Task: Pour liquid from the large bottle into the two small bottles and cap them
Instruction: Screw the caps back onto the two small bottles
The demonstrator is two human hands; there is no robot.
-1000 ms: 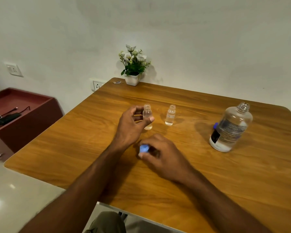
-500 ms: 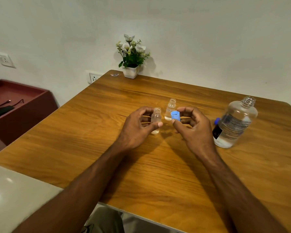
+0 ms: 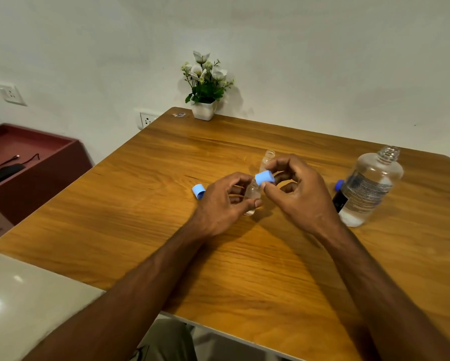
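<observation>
My left hand (image 3: 222,204) grips a small clear bottle (image 3: 251,195) upright on the wooden table (image 3: 140,217). My right hand (image 3: 299,194) pinches a light blue cap (image 3: 264,177) right at that bottle's mouth. The second small bottle (image 3: 267,158) stands uncapped just behind my right hand, partly hidden by it. Another light blue cap (image 3: 199,191) lies on the table left of my left hand. The large clear bottle (image 3: 367,188), open and holding a little liquid, stands at the right with its dark blue cap (image 3: 339,184) beside its base.
A white pot of flowers (image 3: 205,89) sits at the table's far edge by the wall. A red cabinet (image 3: 31,162) with a cable and a controller stands to the left. Wall sockets are at the left. My knee shows below the near table edge.
My right hand has carried the blue cap from the table up onto the mouth of the bottle in my left hand. The second blue cap has come into view beside my left hand.
</observation>
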